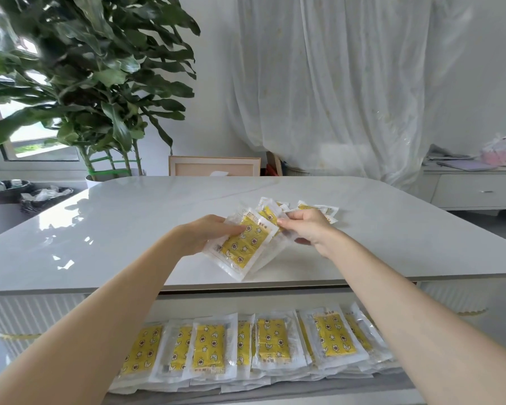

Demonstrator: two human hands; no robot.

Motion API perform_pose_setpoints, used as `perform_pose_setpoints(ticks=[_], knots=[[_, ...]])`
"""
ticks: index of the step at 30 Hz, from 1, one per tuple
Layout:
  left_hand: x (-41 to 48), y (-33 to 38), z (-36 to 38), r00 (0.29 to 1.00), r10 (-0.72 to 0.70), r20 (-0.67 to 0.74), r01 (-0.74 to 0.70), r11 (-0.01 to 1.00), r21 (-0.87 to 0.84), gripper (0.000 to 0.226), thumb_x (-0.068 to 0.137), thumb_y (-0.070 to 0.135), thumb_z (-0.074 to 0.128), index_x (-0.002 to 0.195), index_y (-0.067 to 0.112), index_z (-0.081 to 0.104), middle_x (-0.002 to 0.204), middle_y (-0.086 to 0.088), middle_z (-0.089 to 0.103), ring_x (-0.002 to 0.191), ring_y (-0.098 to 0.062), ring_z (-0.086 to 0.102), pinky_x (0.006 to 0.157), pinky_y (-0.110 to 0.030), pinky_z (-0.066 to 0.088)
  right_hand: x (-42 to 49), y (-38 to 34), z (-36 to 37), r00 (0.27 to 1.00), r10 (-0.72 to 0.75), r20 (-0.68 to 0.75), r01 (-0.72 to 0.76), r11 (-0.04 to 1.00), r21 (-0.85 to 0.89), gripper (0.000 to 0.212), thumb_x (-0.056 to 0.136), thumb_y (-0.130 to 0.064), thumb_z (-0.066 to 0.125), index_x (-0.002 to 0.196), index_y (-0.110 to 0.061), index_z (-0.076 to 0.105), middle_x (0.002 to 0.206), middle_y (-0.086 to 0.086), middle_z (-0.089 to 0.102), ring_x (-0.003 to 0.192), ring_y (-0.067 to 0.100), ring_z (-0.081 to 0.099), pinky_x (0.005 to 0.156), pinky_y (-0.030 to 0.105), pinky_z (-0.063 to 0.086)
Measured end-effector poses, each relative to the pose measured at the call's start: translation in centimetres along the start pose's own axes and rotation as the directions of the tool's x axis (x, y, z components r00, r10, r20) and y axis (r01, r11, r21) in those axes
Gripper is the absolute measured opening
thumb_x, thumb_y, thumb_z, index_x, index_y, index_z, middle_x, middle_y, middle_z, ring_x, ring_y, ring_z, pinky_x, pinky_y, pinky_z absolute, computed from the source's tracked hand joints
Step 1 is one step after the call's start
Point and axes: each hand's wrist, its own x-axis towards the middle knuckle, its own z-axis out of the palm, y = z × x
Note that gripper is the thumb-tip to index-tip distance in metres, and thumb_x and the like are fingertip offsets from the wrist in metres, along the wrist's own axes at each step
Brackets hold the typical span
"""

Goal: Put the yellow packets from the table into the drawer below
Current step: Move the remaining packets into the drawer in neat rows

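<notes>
The held yellow packets (240,247) are flat, clear, crinkly plastic sleeves, each with a yellow rectangle printed with small stars, moons and flowers. They are fanned out, tilted, just above the near middle of the table (123,229). The left hand (206,235) grips the fan from its left side, thumb on top and fingers underneath. The right hand (308,227) pinches the upper right edge of the fan between thumb and forefinger, the other fingers curled. Both forearms reach forward over the open drawer (304,394).

A small loose heap of packets (322,208) lies on the tabletop just behind the right hand, right of the middle. Below the table's near edge, the stored packets (270,340) fill the drawer in an overlapping row from its left side to its right, with more layers under them.

The tabletop is white, glossy and stone-like, with rounded corners; its left half and far edge reflect the light. Beyond the far left corner stands a large-leaved plant (100,68); a sheer white curtain (333,83) hangs behind the far edge, and a low white cabinet (476,191) sits off the far right corner.
</notes>
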Motion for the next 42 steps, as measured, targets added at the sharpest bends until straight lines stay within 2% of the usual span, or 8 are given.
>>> perform_pose_setpoints(ticks=[8, 14, 20, 25, 28, 33, 38, 42], knots=[[0.2, 0.1, 0.8, 0.988, 0.075, -0.133, -0.08, 0.996, -0.031, 0.035, 0.087, 0.035, 0.066, 0.11, 0.008, 0.066, 0.106, -0.009, 0.072, 0.096, -0.026, 0.069, 0.091, -0.037, 0.054, 1.0, -0.5, 1.8, 0.975, -0.144, -0.168, 0.152, 0.988, 0.037, 0.023, 0.097, -0.017, 0.049, 0.107, -0.014, 0.07, 0.115, 0.004, 0.068, 0.098, 0.021, 0.063, 0.093, 0.039, 0.052], [2.9, -1.4, -0.9, 0.91, -0.056, -0.411, -0.082, 0.947, -0.311, 0.027, 0.086, 0.02, 0.069, 0.104, 0.003, 0.058, 0.081, -0.009, 0.063, 0.067, -0.022, 0.062, 0.061, -0.028, 0.053, 2.5, 2.5, 0.7, 0.955, -0.174, -0.238, 0.073, 0.922, -0.379, 0.039, 0.097, -0.013, 0.039, 0.132, -0.02, 0.056, 0.134, 0.001, 0.057, 0.102, 0.019, 0.056, 0.08, 0.025, 0.042], [4.5, -4.3, -3.1, 0.886, -0.229, -0.402, 0.024, 0.891, -0.454, 0.039, 0.084, 0.023, 0.071, 0.114, 0.004, 0.056, 0.106, -0.014, 0.069, 0.095, -0.029, 0.067, 0.091, -0.042, 0.053, 3.6, 5.0, 1.0, 0.98, -0.198, -0.012, 0.118, 0.632, -0.766, 0.048, 0.098, -0.02, 0.036, 0.147, -0.024, 0.037, 0.157, -0.004, 0.026, 0.144, 0.021, 0.022, 0.108, 0.037, 0.033], [5.2, -4.8, -3.7, 0.892, -0.233, -0.388, 0.039, 0.894, -0.447, 0.052, 0.08, 0.029, 0.073, 0.123, 0.006, 0.055, 0.114, -0.013, 0.068, 0.104, -0.03, 0.066, 0.097, -0.045, 0.049, 4.1, 5.3, 2.2, 0.935, -0.347, -0.073, 0.106, 0.471, -0.876, 0.031, 0.099, -0.026, 0.04, 0.122, -0.027, 0.061, 0.129, -0.005, 0.057, 0.123, 0.026, 0.044, 0.088, 0.033, 0.04], [4.9, -4.4, -3.4, 0.891, -0.232, -0.39, 0.046, 0.901, -0.432, 0.051, 0.082, 0.028, 0.072, 0.123, 0.005, 0.055, 0.112, -0.014, 0.068, 0.103, -0.03, 0.066, 0.097, -0.044, 0.049, 3.9, 4.8, 2.2, 0.907, -0.403, -0.124, 0.066, 0.425, -0.903, 0.032, 0.096, -0.016, 0.042, 0.069, -0.022, 0.059, 0.08, 0.0, 0.059, 0.112, 0.029, 0.047, 0.072, 0.033, 0.034], [4.3, -3.5, -3.2, 0.905, -0.196, -0.377, 0.036, 0.919, -0.393, 0.049, 0.081, 0.029, 0.072, 0.12, 0.005, 0.057, 0.109, -0.01, 0.069, 0.099, -0.029, 0.067, 0.094, -0.041, 0.051, 3.7, 3.7, 1.8, 0.896, -0.426, -0.125, 0.189, 0.621, -0.76, 0.026, 0.098, -0.023, 0.047, 0.093, -0.016, 0.072, 0.087, 0.003, 0.066, 0.11, 0.022, 0.047, 0.07, 0.032, 0.042], [3.3, -3.2, -3.9, 0.911, -0.188, -0.366, 0.044, 0.929, -0.367, 0.046, 0.081, 0.034, 0.072, 0.116, 0.008, 0.059, 0.109, -0.01, 0.071, 0.096, -0.027, 0.069, 0.088, -0.04, 0.054, 1.4, 2.2, 1.7, 0.953, -0.242, 0.18, 0.301, 0.8, -0.518, 0.019, 0.093, -0.021, 0.059, 0.104, -0.015, 0.073, 0.093, -0.011, 0.064, 0.068, -0.007, 0.046, 0.062, 0.011, 0.035], [1.5, -2.4, -4.4, 0.925, -0.164, -0.344, 0.019, 0.922, -0.387, 0.035, 0.084, 0.031, 0.069, 0.109, 0.007, 0.061, 0.115, -0.007, 0.068, 0.103, -0.026, 0.065, 0.093, -0.039, 0.05, -0.1, 2.0, 0.9, 0.951, -0.091, 0.297, 0.246, 0.804, -0.541, 0.014, 0.086, -0.017, 0.063, 0.091, -0.017, 0.076, 0.113, -0.008, 0.067, 0.099, 0.006, 0.057, 0.085, 0.02, 0.042]])
